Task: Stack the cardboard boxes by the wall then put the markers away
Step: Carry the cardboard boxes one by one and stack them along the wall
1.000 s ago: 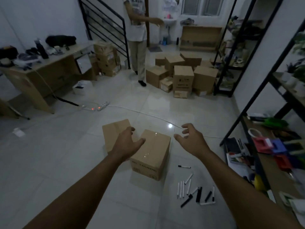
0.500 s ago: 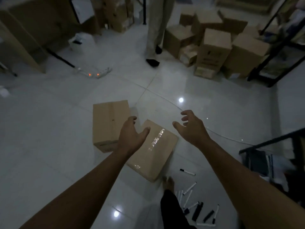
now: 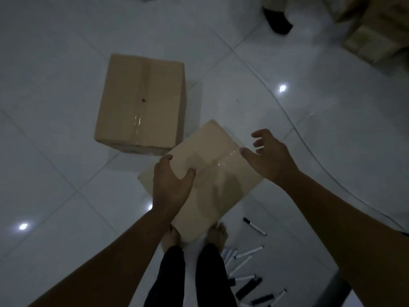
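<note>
A taped cardboard box (image 3: 212,187) lies on the white tile floor just in front of my bare feet. My left hand (image 3: 171,185) is spread over its left side, fingers apart, touching or just above the top. My right hand (image 3: 269,157) hovers open at the box's right edge, holding nothing. A second, larger cardboard box (image 3: 141,103) stands on the floor beyond it to the left. Several black and white markers (image 3: 245,271) lie scattered on the floor at my right foot, one marker (image 3: 254,226) apart from the rest.
More cardboard boxes (image 3: 374,34) are piled at the top right. Another person's dark foot (image 3: 277,21) stands at the top edge. A white cable (image 3: 294,127) curves across the tiles to the right of my hands.
The view has tilted further down and closer to the floor. Both hands have dropped towards the near box, the left one now over its top, the right one at its right edge.
</note>
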